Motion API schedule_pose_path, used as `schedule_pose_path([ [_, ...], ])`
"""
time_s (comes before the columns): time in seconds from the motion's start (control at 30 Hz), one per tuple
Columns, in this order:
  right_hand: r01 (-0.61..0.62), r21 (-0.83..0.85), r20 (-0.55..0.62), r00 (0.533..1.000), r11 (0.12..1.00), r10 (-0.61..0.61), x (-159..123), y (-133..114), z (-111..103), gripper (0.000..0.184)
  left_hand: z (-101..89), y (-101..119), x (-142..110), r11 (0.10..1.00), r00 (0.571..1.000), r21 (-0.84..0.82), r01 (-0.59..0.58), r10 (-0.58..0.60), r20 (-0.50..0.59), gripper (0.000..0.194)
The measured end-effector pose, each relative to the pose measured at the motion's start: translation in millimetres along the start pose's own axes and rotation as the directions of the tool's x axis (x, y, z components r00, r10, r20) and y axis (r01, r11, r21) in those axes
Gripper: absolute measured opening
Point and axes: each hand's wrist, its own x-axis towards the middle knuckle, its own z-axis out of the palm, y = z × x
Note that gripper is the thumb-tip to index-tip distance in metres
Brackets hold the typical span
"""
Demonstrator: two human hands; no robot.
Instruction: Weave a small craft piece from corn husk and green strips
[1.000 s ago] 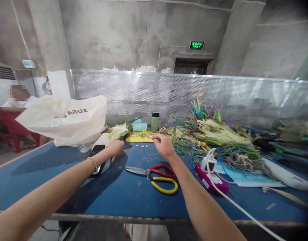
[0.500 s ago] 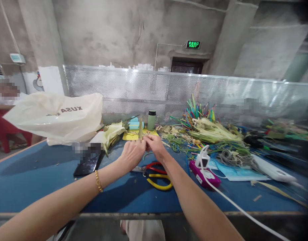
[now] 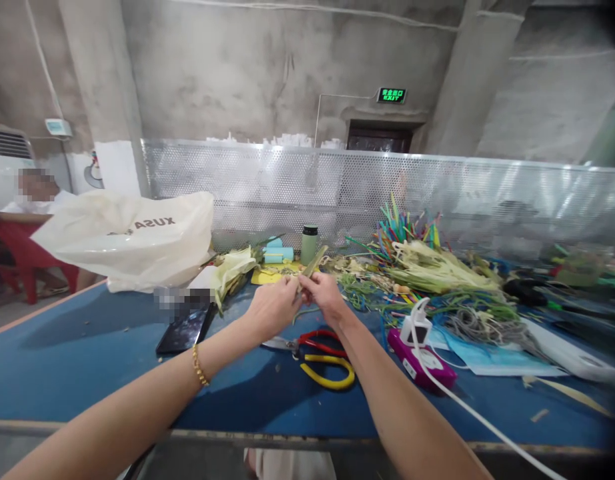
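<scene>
your cream plastic carrier bag with dark lettering [image 3: 130, 237] sits at the left of the frame on the blue-topped work table [image 3: 87, 360]; it bulges, but its mouth is turned away and what is inside cannot be told. near the middle of the frame, against the perforated metal screen [image 3: 337, 190], a small pale green bottle with a dark cap [image 3: 309, 244] stands upright, capped, contents hidden.

both your forearms reach in from the bottom edge and meet just below the centre of the frame. your left hand [image 3: 271, 309], a gold bead bracelet [image 3: 200, 365] on its wrist, has its fingers curled, pinching the lower end of a short flat olive-green strip [image 3: 313, 263]. your right hand [image 3: 325, 297] is closed on the same strip just beside the left, fingertips touching it. the strip tilts up and to the right from the pinch, its free end near the bottle.

below your hands, red-and-yellow-handled scissors [image 3: 317, 357] lie flat on the table. a black phone [image 3: 185, 328] lies left of them. right of the scissors rests a magenta power bank with a white plug and cable [image 3: 421, 352]. beyond it, at centre right, spreads a heap of pale husk leaves and coloured strips [image 3: 437, 270].
</scene>
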Motion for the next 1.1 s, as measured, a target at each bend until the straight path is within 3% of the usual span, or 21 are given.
schedule_pose_path([
  [0.1,0.046,-0.005,0.044,0.998,0.999,-0.046,-1.5,-4.0,-2.6,0.032,-1.4,-17.0,6.3,0.965,0.974,-0.176,0.196,-0.213,-0.082,0.026],
  [0.13,0.051,-0.016,0.068,0.996,0.999,-0.049,-2.9,-5.4,-2.1,0.031,1.0,-23.4,7.9,0.944,0.969,-0.255,0.21,-0.235,-0.072,0.026],
  [0.2,0.062,-0.051,0.123,0.991,0.997,-0.056,-6.7,-7.8,0.9,0.03,9.5,-34.2,9.4,0.856,0.973,-0.469,0.217,-0.23,0.029,0.028],
  [0.3,0.081,-0.104,0.159,0.985,0.991,-0.064,-12.0,-9.7,7.6,0.03,23.8,-41.9,7.5,0.623,0.964,-0.736,0.264,-0.191,0.184,0.032],
  [0.37,0.067,-0.155,0.112,0.992,0.986,-0.05,-13.6,-9.4,11.3,0.03,28.6,-42.0,5.0,0.542,0.969,-0.806,0.239,-0.19,0.16,0.032],
  [0.47,0.078,-0.224,0.038,0.997,0.971,-0.071,-12.4,-6.7,13.2,0.029,27.0,-39.9,2.4,0.527,0.98,-0.832,0.175,-0.179,0.093,0.03],
  [0.6,0.154,-0.277,0.054,0.988,0.949,-0.144,-8.1,-1.1,11.0,0.022,22.5,-40.8,2.2,0.506,0.98,-0.841,0.191,-0.145,0.136,0.028],
  [0.83,0.144,-0.353,0.062,0.99,0.925,-0.13,-9.5,-3.6,14.3,0.019,24.0,-44.4,1.8,0.46,0.966,-0.853,0.247,-0.188,0.178,0.016],
  [0.93,0.092,-0.207,0.09,0.993,0.974,-0.075,-8.3,-11.5,7.3,0.026,15.7,-44.1,-1.0,0.438,0.97,-0.865,0.244,-0.133,0.206,0.014],
  [1.0,0.038,-0.003,-0.005,0.999,0.999,-0.039,-4.9,-16.3,-2.2,0.033,9.6,-44.5,-2.9,0.442,0.969,-0.869,0.224,-0.006,0.246,0.015],
  [1.1,0.047,0.228,-0.1,0.995,0.972,-0.024,2.1,-19.5,-17.9,0.038,4.6,-45.6,-4.8,0.506,0.962,-0.844,0.181,0.088,0.259,0.016],
])
